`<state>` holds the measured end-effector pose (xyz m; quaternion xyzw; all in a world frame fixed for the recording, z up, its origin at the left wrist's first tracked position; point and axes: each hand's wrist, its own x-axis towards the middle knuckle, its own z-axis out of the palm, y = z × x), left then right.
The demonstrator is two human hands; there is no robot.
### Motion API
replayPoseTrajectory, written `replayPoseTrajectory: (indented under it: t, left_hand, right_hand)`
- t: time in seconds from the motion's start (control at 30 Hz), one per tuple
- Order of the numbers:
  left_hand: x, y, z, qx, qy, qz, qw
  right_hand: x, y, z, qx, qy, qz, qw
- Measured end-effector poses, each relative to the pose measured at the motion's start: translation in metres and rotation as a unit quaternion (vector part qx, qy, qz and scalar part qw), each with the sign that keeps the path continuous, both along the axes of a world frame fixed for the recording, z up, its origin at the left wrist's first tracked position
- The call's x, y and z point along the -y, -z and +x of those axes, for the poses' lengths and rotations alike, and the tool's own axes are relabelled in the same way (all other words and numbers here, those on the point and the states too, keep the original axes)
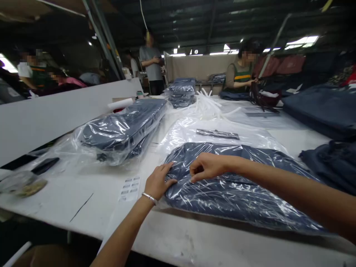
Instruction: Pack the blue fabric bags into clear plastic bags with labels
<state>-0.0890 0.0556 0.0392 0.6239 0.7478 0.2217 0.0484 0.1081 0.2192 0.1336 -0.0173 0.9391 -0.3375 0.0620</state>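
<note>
A folded dark blue garment in a clear plastic bag [239, 200] lies lengthwise on the white table in front of me. My left hand [159, 181] rests at the bag's left end, thumb and fingers apart against the plastic. A silver bangle circles that wrist. Over the left part of the same bag, my right hand [207, 167] is curled, its fingers bent in toward the thumb. Whatever its fingertips hold, if anything, is too small or hidden to make out. Beside my left wrist lies a sheet of barcode labels [129, 188].
Bagged dark garments [125, 126] are stacked at left, with another bagged pile [180, 89] farther back. White strips [207, 104] lie beyond clear plastic bags [183, 129]. Loose dark cloth [330, 163] sits at right. A co-worker [241, 70] handles dark material across the table.
</note>
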Motion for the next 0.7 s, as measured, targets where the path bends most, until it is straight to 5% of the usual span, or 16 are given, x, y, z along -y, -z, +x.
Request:
replayPoseTrajectory:
  t: [0.17, 0.47, 0.7]
  left_hand:
    - [0.0, 0.01, -0.008, 0.074, -0.002, 0.007, 0.997]
    - [0.002, 0.015, -0.005, 0.12, -0.017, 0.012, 0.993]
    - [0.002, 0.025, -0.01, 0.142, -0.016, 0.01, 0.99]
  right_hand:
    - [-0.012, 0.024, -0.05, 0.05, -0.033, 0.017, 0.998]
    - [0.007, 0.034, -0.1, 0.075, -0.051, 0.332, 0.939]
    - [-0.004, 0.049, -0.113, 0.093, 0.035, 0.333, 0.938]
